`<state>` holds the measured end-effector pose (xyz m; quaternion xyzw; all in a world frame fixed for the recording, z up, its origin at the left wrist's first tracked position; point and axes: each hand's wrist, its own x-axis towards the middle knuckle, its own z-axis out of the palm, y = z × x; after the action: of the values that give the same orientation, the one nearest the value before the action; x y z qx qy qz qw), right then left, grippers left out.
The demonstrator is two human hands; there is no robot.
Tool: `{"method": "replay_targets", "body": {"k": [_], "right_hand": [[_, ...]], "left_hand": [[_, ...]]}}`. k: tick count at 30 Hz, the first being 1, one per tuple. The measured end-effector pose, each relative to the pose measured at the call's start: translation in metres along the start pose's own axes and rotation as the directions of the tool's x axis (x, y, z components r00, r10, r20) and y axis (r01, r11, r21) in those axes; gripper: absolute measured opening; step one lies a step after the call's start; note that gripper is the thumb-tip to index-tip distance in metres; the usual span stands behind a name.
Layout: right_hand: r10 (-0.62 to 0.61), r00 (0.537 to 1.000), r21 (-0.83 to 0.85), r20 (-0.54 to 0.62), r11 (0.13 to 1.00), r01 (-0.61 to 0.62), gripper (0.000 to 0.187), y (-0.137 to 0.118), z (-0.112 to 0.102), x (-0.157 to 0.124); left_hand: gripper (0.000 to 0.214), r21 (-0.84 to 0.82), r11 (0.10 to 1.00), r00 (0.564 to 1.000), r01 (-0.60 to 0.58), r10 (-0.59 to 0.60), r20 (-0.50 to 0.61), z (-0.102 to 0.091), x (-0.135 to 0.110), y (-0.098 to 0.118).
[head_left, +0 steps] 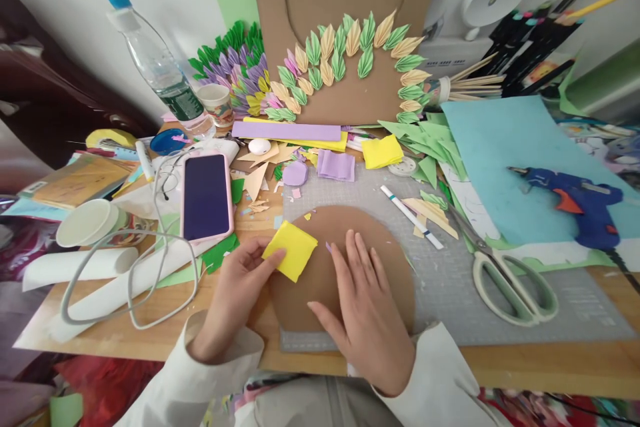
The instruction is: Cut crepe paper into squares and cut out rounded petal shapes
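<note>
Head view: small, tilted yellow paper square (290,250)

Left hand (237,280): yours; bare up to the wrist.
Right hand (367,307): yours; also bare up to the wrist.
Left sleeve (200,380): cream-white cloth, wide loose cuff, soft folds.
Right sleeve (440,380): same cream-white cloth, same wide cuff.
Garment front (330,407): pale grey-white; a vertical line down the middle, seam or zip unclear.
</note>
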<state>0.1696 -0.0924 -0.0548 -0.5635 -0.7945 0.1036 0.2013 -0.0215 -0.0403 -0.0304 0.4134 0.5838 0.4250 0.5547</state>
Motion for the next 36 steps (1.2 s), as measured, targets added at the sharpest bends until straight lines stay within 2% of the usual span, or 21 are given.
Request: {"method": "replay_targets", "body": {"k": [2, 4, 6, 9, 10, 11, 13, 15, 16, 18, 20, 22, 23, 24, 26, 28, 29, 30, 32, 34, 36], "right_hand": [[-0.101, 0.994, 0.054, 0.047, 0.994, 0.099, 0.07, -0.01, 0.001, 0.0], [-0.266, 0.958, 0.178, 0.111, 0.953, 0.244, 0.068, -0.021, 0.003, -0.004], [-0.477, 0.874, 0.355, 0.094, 0.836, 0.418, 0.054, -0.031, 0.008, -0.012], [-0.678, 0.728, 0.545, -0.103, 0.573, 0.612, 0.037, -0.036, 0.009, -0.024], [-0.654, 0.743, 0.566, -0.141, 0.563, 0.602, 0.037, -0.034, 0.006, -0.026], [-0.592, 0.792, 0.566, -0.148, 0.606, 0.559, 0.034, -0.03, 0.002, -0.026], [-0.349, 0.929, 0.49, -0.121, 0.793, 0.362, 0.034, -0.016, -0.008, -0.021], [-0.132, 0.988, 0.294, -0.073, 0.944, 0.148, 0.048, -0.002, -0.015, -0.012], [-0.058, 0.996, 0.21, -0.064, 0.975, 0.07, 0.056, 0.003, -0.016, -0.007], [-0.079, 0.997, 0.161, -0.019, 0.984, 0.081, 0.06, 0.008, -0.013, -0.001], [-0.278, 0.958, 0.329, 0.076, 0.914, 0.239, 0.055, 0.003, -0.01, -0.001], [-0.511, 0.853, 0.603, 0.105, 0.715, 0.353, 0.044, -0.006, -0.011, -0.005], [-0.583, 0.807, 0.706, 0.091, 0.609, 0.361, 0.04, -0.01, -0.013, -0.008], [-0.608, 0.791, 0.767, 0.067, 0.539, 0.349, 0.038, -0.013, -0.017, -0.011], [-0.518, 0.854, 0.782, 0.044, 0.55, 0.294, 0.031, -0.012, -0.027, -0.014], [-0.267, 0.963, 0.73, 0.024, 0.663, 0.165, 0.025, -0.003, -0.037, -0.012], [-0.124, 0.992, 0.706, 0.013, 0.704, 0.079, 0.026, 0.003, -0.041, -0.011], [0.009, 1.0, 0.699, 0.014, 0.715, -0.016, 0.027, 0.01, -0.044, -0.008], [0.182, 0.979, 0.731, 0.089, 0.655, -0.188, 0.033, 0.022, -0.048, -0.001], [0.222, 0.946, 0.787, 0.235, 0.528, -0.319, 0.041, 0.031, -0.051, 0.008], [0.19, 0.918, 0.801, 0.349, 0.448, -0.397, 0.033, 0.036, -0.054, 0.02]], "left_hand": [[0.029, -0.02, 1.0, 1.0, -0.003, 0.003, 0.004, 0.002, 0.0, -0.004], [0.031, -0.028, 1.0, 1.0, -0.013, 0.013, -0.005, 0.004, 0.0, -0.004], [0.032, -0.039, 0.999, 1.0, 0.01, -0.01, -0.012, 0.004, 0.0, -0.004], [0.035, -0.055, 0.998, 0.999, 0.041, -0.042, -0.005, 0.003, 0.0, -0.003], [0.036, -0.056, 0.998, 0.999, 0.041, -0.041, 0.002, 0.002, 0.0, -0.003], [0.035, -0.056, 0.998, 0.999, 0.035, -0.035, 0.006, 0.002, 0.0, -0.004], [0.035, -0.072, 0.997, 0.999, 0.031, -0.03, 0.015, 0.001, 0.0, -0.004], [0.035, -0.111, 0.993, 0.999, 0.048, -0.046, 0.022, 0.001, 0.0, -0.003], [0.035, -0.132, 0.989, 0.998, 0.064, -0.061, 0.028, 0.0, 0.0, -0.002], [0.035, -0.168, 0.981, 0.995, 0.099, -0.092, 0.046, 0.0, 0.001, 0.0], [0.035, -0.185, 0.974, 0.991, 0.127, -0.119, 0.055, -0.001, 0.002, 0.001], [0.034, -0.189, 0.972, 0.99, 0.139, -0.131, 0.052, -0.002, 0.003, 0.001], [0.034, -0.189, 0.972, 0.99, 0.138, -0.131, 0.048, -0.002, 0.004, 0.0], [0.033, -0.189, 0.973, 0.991, 0.135, -0.129, 0.044, -0.002, 0.004, 0.0], [0.031, -0.19, 0.972, 0.991, 0.136, -0.13, 0.043, -0.002, 0.003, 0.001], [0.029, -0.197, 0.969, 0.988, 0.148, -0.138, 0.065, 0.0, -0.001, 0.003], [0.027, -0.2, 0.968, 0.987, 0.152, -0.138, 0.082, 0.002, -0.004, 0.005], [0.025, -0.201, 0.968, 0.986, 0.148, -0.13, 0.103, 0.005, -0.008, 0.007], [0.019, -0.197, 0.972, 0.984, 0.128, -0.1, 0.145, 0.013, -0.016, 0.012], [0.016, -0.192, 0.976, 0.979, 0.102, -0.064, 0.195, 0.022, -0.023, 0.016], [0.017, -0.179, 0.979, 0.969, 0.094, -0.049, 0.242, 0.031, -0.027, 0.017]]}}
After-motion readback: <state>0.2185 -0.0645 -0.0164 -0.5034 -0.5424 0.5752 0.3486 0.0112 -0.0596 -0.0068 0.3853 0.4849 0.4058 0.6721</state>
